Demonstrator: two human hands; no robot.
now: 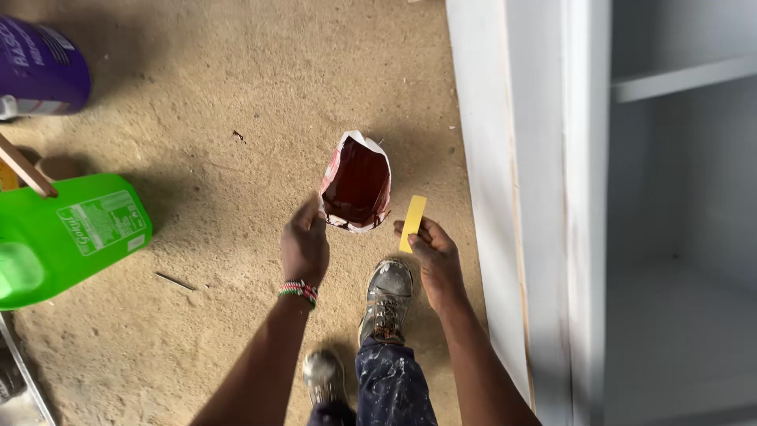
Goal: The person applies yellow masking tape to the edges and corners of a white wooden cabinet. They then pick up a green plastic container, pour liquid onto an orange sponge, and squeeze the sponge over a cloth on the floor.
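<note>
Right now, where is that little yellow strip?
In the head view, the yellow strip is pinched in the right hand, just right of the open carton held by the left hand, near the white cabinet.

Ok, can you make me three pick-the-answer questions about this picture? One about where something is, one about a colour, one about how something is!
1. Where is the green jug?
A. On the shelf
B. On the sandy floor, at the picture's left
C. In the right hand

2. What colour is the flat strip in the right hand?
A. Yellow
B. Blue
C. Black

3. How is the cut carton in the left hand?
A. Sealed
B. Crushed flat
C. Open at the top, dark red inside

Answers: 1 B, it lies on its side on the floor. 2 A, the strip is plainly yellow. 3 C, its torn top gapes open.
</note>
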